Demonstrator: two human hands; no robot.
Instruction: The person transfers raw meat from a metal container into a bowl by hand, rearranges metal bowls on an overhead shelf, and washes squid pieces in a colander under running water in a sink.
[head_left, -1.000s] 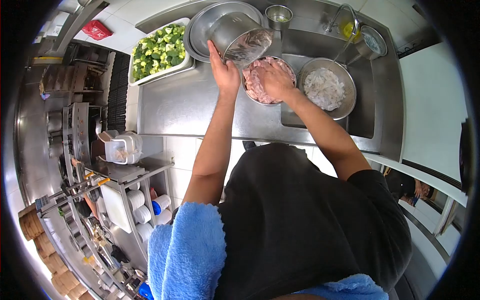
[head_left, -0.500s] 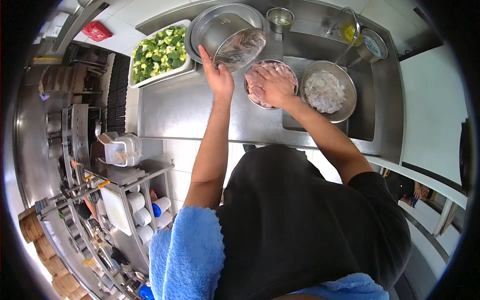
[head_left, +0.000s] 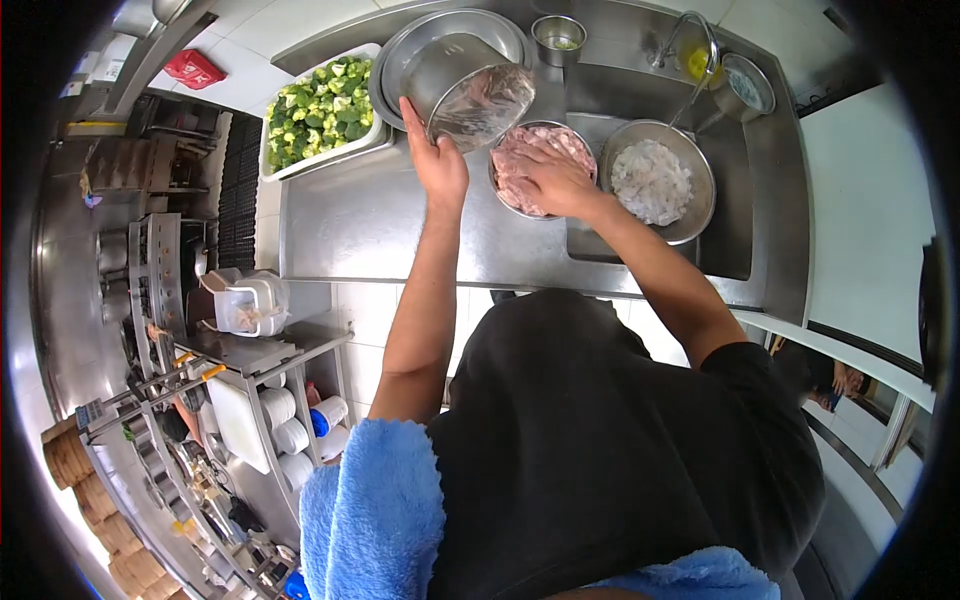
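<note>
- The right hand point(head_left: 553, 182) lies palm down on the meat point(head_left: 513, 178), fingers spread and apparently pressing. It does not seem to have lifted any piece, though some fingertips are hard to tell from the meat.
- The left hand point(head_left: 440, 170) has its fingers laid long against the outside of the pot point(head_left: 472, 92) and its thumb near the rim, holding the pot tipped with its mouth towards the right hand.
- A second ago the pot's rim overlapped the meat bowl point(head_left: 520, 211) in view; now the pot has drawn back to the left, and a narrow gap shows between them. The right hand has stayed on the meat.
- I take that to mean the pot is held aside while the right hand works the meat, whose surface now shows fully around the fingers.
- The meat fills its bowl, at the counter's point(head_left: 370, 232) edge with the sink point(head_left: 730, 205).
- Just right of it, in the sink, a larger bowl point(head_left: 703, 203) holds pale pieces point(head_left: 650, 182), with the tap point(head_left: 713, 48) above its far rim.
- Behind the pot is a wide basin point(head_left: 386, 72); whether they touch, I cannot tell.
- Left of that, broccoli point(head_left: 325, 110) heaps a white tray point(head_left: 328, 158).
</note>
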